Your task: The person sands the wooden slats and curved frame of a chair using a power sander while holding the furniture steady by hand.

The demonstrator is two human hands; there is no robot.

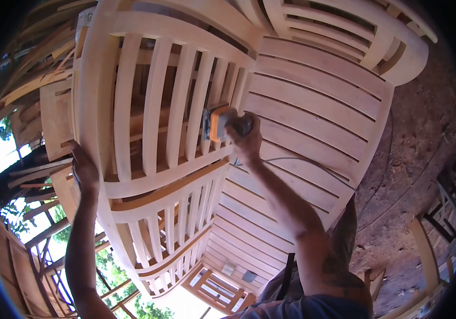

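Note:
A long wooden bench (313,109) with a slatted seat and slatted backrest fills the middle of the view. My right hand (246,135) is wrapped round an orange and black power sander (219,123). The sander's flat pad lies against the backrest slats (198,106), close to where the back meets the seat. A dark cord runs from near the sander across the seat. My left hand (85,169) rests against the outer edge of the backrest's top rail (88,95), its visible fingers stretched out; part of its contact with the rail is hidden.
A slatted armrest (339,29) closes the bench's far end. Two small blocks or pads, one a grey square (249,276), lie on the near seat. Wooden offcuts (36,69) pile up at left. Brown dirt ground (414,159) with cords and chair parts (424,255) lies at right.

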